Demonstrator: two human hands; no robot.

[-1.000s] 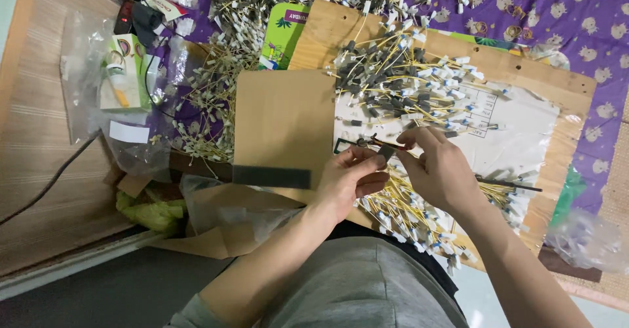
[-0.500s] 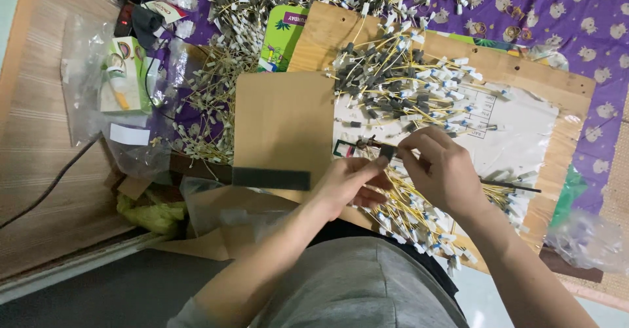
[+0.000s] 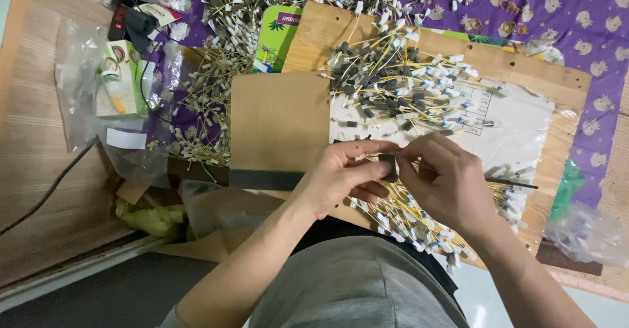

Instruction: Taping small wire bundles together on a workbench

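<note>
Near the board's (image 3: 563,92) front edge, the left hand (image 3: 344,177) and right hand (image 3: 445,184) are pinching one small dark part (image 3: 388,165) between fingertips, apparently fitting it; the next move calls for fine alignment.

Both forearms are bare from the elbow down, with no sleeve, watch or bracelet showing on either wrist. The left hand (image 3: 344,177) and the right hand (image 3: 445,184) wear no gloves, and no rings can be made out, though the fingers are partly hidden. The torso below is covered by a plain grey garment, probably a T-shirt, smooth and unmarked, with darker fabric just above it.
</note>
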